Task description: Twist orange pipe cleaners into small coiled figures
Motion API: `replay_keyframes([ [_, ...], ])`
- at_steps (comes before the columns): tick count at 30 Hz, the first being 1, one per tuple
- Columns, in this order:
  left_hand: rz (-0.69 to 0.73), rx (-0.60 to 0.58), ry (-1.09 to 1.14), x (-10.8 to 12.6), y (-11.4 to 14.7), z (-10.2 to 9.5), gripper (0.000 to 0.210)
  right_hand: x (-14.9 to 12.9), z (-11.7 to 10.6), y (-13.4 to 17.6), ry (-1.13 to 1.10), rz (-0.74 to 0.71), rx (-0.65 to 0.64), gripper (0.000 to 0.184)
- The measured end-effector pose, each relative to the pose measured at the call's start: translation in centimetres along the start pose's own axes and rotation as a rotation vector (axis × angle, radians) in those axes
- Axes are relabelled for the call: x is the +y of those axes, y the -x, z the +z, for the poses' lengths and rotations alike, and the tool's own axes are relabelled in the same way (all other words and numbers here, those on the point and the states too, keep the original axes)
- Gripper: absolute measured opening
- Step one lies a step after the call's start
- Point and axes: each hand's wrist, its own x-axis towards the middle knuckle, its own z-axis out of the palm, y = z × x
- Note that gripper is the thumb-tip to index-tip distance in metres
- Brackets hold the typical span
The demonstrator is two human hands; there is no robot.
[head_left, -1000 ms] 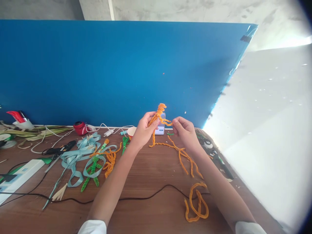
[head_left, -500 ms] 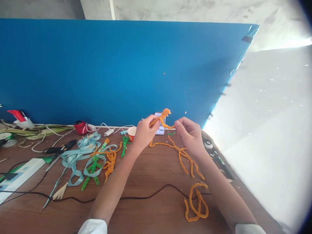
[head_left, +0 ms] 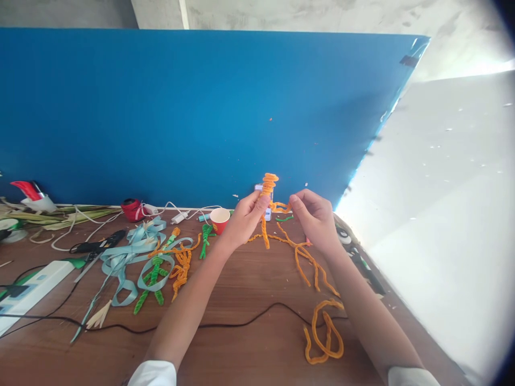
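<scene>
Pinched in my left hand (head_left: 246,215) is an orange pipe cleaner piece (head_left: 269,184), its coiled top standing upright above my thumb and a straight tail hanging below. My right hand (head_left: 316,219) is closed on the end of an orange strand that runs across from the coil. Behind the coil, a phone (head_left: 267,214) leans near the blue panel, partly covered. Loose orange pipe cleaners (head_left: 308,254) lie on the table below my right hand, and a looped orange one (head_left: 332,351) rests closer to me.
To the left are a red-and-white paper cup (head_left: 220,219), green pipe cleaner shapes (head_left: 153,276), pale blue ribbon (head_left: 125,257), a black glue gun (head_left: 98,245) and a white power strip (head_left: 38,292). A black cable (head_left: 241,324) crosses the table. A blue panel (head_left: 181,118) stands behind.
The orange coiled piece has turned from tilted to upright, and its tail now hangs below my left hand. The paper cup shows more fully. My right hand keeps its pinch on the strand.
</scene>
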Motion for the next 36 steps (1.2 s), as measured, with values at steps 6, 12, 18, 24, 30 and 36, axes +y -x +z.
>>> replay_keyframes([
  [6,0.042,0.125,0.027,0.3,0.1,0.2,0.036,0.2,-0.2,0.0,0.038,-0.003,0.041,0.035],
  [12,0.092,0.272,0.110,-0.4,-0.2,0.1,0.025,0.4,0.3,0.4,0.048,-0.058,-0.037,0.032],
  [18,0.121,0.192,0.195,-0.6,-0.3,0.0,0.022,1.0,0.7,0.4,0.123,-0.025,-0.231,0.025],
  [24,0.123,0.012,0.158,0.1,0.1,0.0,0.020,1.0,0.9,0.0,0.068,-0.050,-0.256,0.020],
  [30,0.051,-0.112,0.199,-0.2,0.0,-0.2,0.021,1.0,-0.2,-0.4,-0.178,0.078,-0.436,0.029],
  [36,-0.014,-0.328,0.226,-0.8,-0.1,-0.8,0.024,1.9,-1.6,-1.2,-0.431,0.195,-0.524,0.030],
])
